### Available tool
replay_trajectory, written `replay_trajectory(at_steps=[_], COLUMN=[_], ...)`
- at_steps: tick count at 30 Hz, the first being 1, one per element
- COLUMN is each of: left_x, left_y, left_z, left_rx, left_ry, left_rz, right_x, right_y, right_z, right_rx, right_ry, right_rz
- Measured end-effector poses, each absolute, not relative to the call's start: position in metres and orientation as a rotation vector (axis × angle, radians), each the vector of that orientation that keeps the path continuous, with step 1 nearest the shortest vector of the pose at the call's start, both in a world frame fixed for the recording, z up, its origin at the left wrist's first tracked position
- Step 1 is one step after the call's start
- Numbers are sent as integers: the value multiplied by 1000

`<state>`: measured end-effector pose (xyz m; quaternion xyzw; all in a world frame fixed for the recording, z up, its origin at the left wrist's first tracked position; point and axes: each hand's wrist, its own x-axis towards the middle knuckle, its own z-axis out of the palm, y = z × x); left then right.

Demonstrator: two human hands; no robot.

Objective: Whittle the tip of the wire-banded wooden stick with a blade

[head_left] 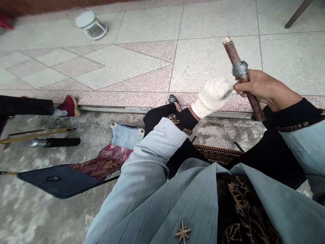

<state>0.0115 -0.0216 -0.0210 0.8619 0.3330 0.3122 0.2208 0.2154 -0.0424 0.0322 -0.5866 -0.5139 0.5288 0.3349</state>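
Observation:
My right hand [267, 86] is bare and wrapped round a short brown wooden stick [231, 51], held tilted, with its broken pale end pointing away from me. A coil of thin grey metal wire [240, 68] is wound about the stick just above my fingers. My left hand [213, 95] wears a white knitted glove and is closed in a fist. It is right beside the thumb and fingertips of my right hand, below the coil. Whatever the gloved fingers grip is hidden. Both hands are raised in front of my knees.
A woven seat [218, 154] shows between my legs. To the left are a folding fabric chair [101, 162], a black cylinder [59, 142] and another person's red shoe [69, 105]. A small white stool [92, 25] stands on the tiles beyond a low step edge [114, 109].

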Motion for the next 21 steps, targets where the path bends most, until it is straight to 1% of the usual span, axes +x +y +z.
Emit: replay_trajectory(at_steps=[6, 10, 12, 14, 17, 21], left_x=[4, 8, 11, 13, 14, 12], left_y=[-15, -13, -16, -19, -20, -15], left_z=[-13, -15, -15, -13, -10, -10], left_rx=[2499, 2476, 2286, 1911, 1369, 1033], left_ry=[828, 886, 959, 948, 799, 617], left_rz=[722, 772, 846, 858, 733, 556], right_x=[209, 202, 201, 202, 206, 209], right_y=[-40, -44, -46, -47, -47, -48], right_z=[27, 29, 32, 35, 37, 39], right_rx=[-1514, -1599, -1597, -1576, -1567, -1521], right_ry=[-1225, -1241, -1296, -1369, -1473, -1572], right_rz=[1497, 1336, 1222, 1152, 1100, 1071])
